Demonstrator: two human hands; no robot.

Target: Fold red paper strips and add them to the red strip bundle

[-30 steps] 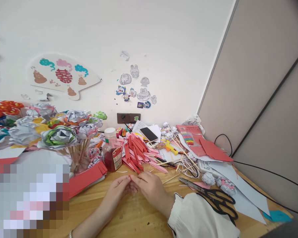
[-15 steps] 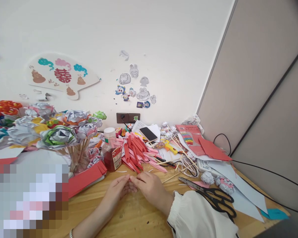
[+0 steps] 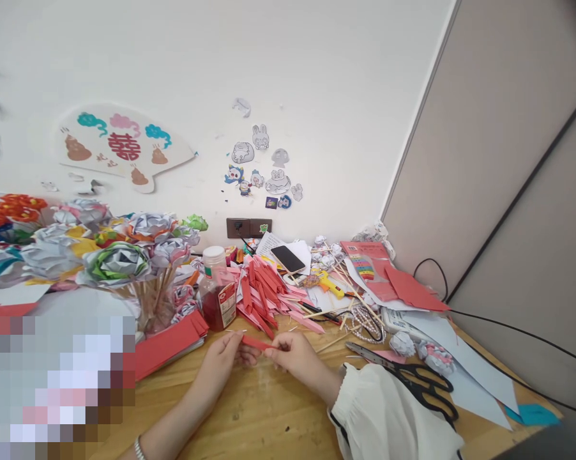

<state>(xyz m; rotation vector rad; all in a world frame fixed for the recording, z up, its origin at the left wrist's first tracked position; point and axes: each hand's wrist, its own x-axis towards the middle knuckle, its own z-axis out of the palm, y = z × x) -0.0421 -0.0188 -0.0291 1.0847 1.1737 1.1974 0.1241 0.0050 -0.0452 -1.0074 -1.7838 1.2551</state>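
Note:
A narrow folded strip of red paper (image 3: 255,343) is stretched between my two hands, low over the wooden table. My left hand (image 3: 227,352) pinches its left end between thumb and fingers. At the other end, my right hand (image 3: 295,356) grips the strip with its fingertips. Just beyond lies a pile of red and pink folded paper strips (image 3: 264,291). To the left of the pile stands a jar with dark red contents (image 3: 217,300). Black-handled scissors (image 3: 412,380) rest beside my right forearm.
Paper flowers (image 3: 118,262) crowd the left side, near a stack of red paper (image 3: 170,345). Behind the pile lie a phone (image 3: 288,259) and a yellow glue gun (image 3: 331,284). Wooden sticks, a bead string (image 3: 364,324) and paper sheets (image 3: 460,358) cover the right.
My hands have moved apart, and the red strip now shows between them. Earlier the fingertips met and hid it. The view has shifted slightly.

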